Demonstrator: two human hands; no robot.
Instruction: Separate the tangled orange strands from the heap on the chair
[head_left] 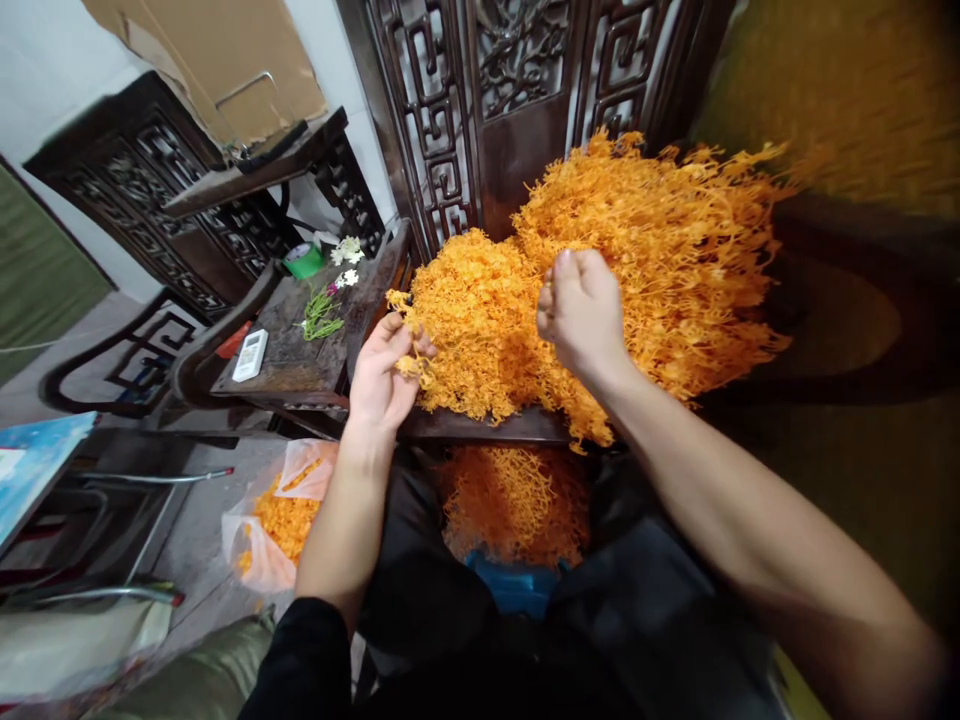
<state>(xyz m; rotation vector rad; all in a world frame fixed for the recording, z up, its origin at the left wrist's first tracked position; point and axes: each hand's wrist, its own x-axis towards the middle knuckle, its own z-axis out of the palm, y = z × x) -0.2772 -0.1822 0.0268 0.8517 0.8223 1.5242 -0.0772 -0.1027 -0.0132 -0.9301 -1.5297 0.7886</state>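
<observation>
A large heap of orange, frilly flower-like strands (480, 310) covers the dark wooden seat, with a taller bushy bunch (675, 250) at its right. At the heap's left edge, my left hand (386, 375) has curled fingers closed on a small orange sprig (415, 368). My right hand (581, 305) is closed in front of the taller bunch, thumb against the curled fingers; whatever they pinch is hidden. Below the seat edge, between my knees, more orange strands (517, 490) lie above a blue container (514, 585).
On the small side table (289, 350) are a white remote control (250, 355), green tape (304, 261), white flowers (346, 251) and green stems (322, 312). A plastic bag (259, 555) of orange pieces stands on the floor at left. The carved chair back (521, 150) rises behind the heap.
</observation>
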